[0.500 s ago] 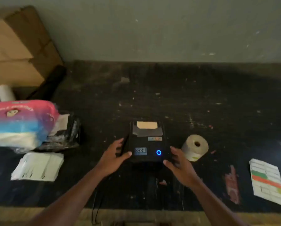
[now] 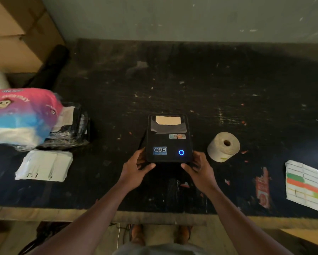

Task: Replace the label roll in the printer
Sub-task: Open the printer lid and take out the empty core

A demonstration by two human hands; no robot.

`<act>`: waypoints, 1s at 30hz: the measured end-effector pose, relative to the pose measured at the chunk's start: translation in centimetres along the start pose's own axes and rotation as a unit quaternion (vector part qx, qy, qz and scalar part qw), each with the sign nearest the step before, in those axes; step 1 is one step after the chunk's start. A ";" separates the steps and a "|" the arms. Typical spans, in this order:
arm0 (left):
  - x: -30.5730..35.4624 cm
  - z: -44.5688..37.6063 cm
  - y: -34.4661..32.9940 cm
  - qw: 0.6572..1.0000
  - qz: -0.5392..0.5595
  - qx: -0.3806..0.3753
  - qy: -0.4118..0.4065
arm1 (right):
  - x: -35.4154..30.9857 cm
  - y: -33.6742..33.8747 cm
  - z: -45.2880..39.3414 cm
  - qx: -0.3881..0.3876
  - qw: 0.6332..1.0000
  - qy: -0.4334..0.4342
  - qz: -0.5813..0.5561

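Note:
A small black label printer [image 2: 169, 138] sits mid-table, its lid down, a blue ring light lit at its near right corner and a strip of tan label paper showing at its far end. My left hand [image 2: 136, 170] grips its near left corner and my right hand [image 2: 198, 168] grips its near right corner, thumbs on the front edge. A label roll [image 2: 223, 149] lies on its side just right of the printer, its core hole facing up toward me.
A pink and blue plastic pack [image 2: 20, 116] lies at the left on a black wrapped bundle [image 2: 71, 129], with white sheets [image 2: 44, 165] in front. A coloured label sheet [image 2: 303, 184] lies at the right. Cardboard boxes [image 2: 16, 34] stand at the back left. Cables hang over the table's front edge [image 2: 154, 215].
Both hands have closed in on the printer's near corners; before, their fingers were spread beside it. The view has shifted closer.

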State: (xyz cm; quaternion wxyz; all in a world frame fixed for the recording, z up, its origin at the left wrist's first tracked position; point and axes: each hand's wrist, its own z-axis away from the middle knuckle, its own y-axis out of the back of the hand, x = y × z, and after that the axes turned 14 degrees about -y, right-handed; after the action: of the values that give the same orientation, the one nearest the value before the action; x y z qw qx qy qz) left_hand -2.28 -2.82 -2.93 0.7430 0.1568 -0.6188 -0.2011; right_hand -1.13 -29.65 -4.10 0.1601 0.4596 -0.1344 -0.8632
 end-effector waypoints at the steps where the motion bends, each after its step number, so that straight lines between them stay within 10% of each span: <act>1: 0.1 0.0 0.1 1.000 -0.010 0.002 -0.003 | -0.1 -0.1 0.2 0.008 1.000 0.002 0.000; 15: 1.3 1.1 0.9 0.997 -0.025 0.026 -0.073 | -1.1 -0.7 2.4 0.055 0.998 0.037 -0.010; 30: 9.9 -12.2 6.4 0.986 0.063 0.121 -0.100 | -16.1 3.7 -6.4 0.114 0.981 0.110 -0.113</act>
State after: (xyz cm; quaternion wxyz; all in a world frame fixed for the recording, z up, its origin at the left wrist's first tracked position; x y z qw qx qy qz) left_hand 11.94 -2.37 6.38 0.6641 0.1857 -0.7184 -0.0919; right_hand 13.27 -27.11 5.89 0.0213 0.5794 -0.1609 -0.7987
